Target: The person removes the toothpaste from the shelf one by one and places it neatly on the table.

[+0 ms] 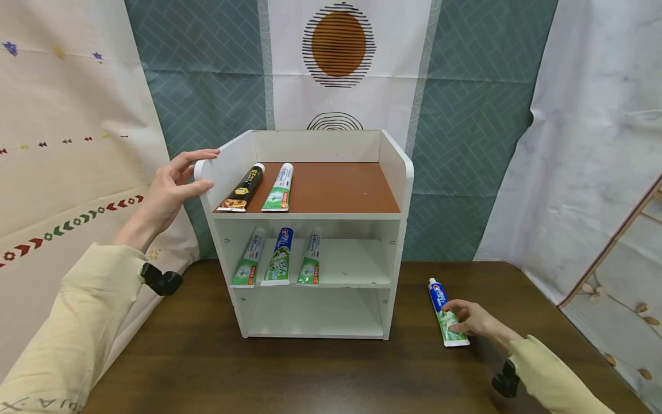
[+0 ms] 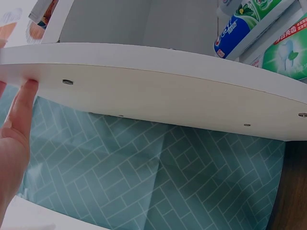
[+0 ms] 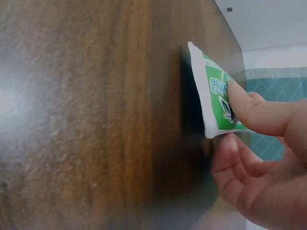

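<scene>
My left hand (image 1: 168, 187) is at the upper front corner of the white shelf unit's left side panel (image 1: 226, 172), holding its edge. In the left wrist view a fingertip (image 2: 31, 85) presses the panel's outer face. Down on the table at the right, my right hand (image 1: 473, 319) pinches the lower part of a blue and green toothpaste tube (image 1: 437, 295). The tube lies cap away from me. In the right wrist view the thumb (image 3: 244, 108) is on its green face, near the flat white end, and the other fingers are curled at its side.
On the brown top shelf (image 1: 336, 184) lie a black toothpaste tube (image 1: 245, 187) and a green and white one (image 1: 280, 187). Below, the middle shelf (image 1: 357, 261) bears three more tubes, the central one blue and green (image 1: 280, 259). The unit stands on a dark wooden table (image 1: 310, 374).
</scene>
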Demonstrator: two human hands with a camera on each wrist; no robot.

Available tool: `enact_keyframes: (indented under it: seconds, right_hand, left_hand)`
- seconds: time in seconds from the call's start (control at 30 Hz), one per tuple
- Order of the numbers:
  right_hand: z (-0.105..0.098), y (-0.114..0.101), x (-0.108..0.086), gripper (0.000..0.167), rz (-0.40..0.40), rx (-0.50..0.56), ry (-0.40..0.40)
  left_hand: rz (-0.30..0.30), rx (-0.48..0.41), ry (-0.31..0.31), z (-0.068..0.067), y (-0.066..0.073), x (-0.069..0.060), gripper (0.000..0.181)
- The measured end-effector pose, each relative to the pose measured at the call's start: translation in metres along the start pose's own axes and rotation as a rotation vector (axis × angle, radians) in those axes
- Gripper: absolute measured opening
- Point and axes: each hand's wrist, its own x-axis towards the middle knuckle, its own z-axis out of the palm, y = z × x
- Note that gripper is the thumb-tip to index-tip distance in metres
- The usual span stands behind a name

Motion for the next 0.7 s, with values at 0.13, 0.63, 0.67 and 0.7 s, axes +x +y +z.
enact_keyframes:
  seconds: [0.13,0.63,0.67,0.7]
  right_hand:
    - [-0.002,0.005,0.001,0.043,-0.042,-0.007,-0.003]
    - [-0.039,-0.064,0.016,0.044,-0.068,0.187,0.154]
    - [-0.043,-0.073,0.018,0.045,-0.073,0.213,0.154]
    - [-0.047,-0.084,0.021,0.045,-0.083,0.233,0.152]
  left_hand:
    - [-0.001,0.002,0.001,0.0,0.0,0.0,0.046]
    - [-0.004,0.014,-0.013,-0.002,0.0,-0.001,0.047]
    - [-0.004,0.015,-0.013,-0.002,0.001,-0.001,0.047]
    - [-0.004,0.016,-0.012,-0.002,0.001,-0.001,0.047]
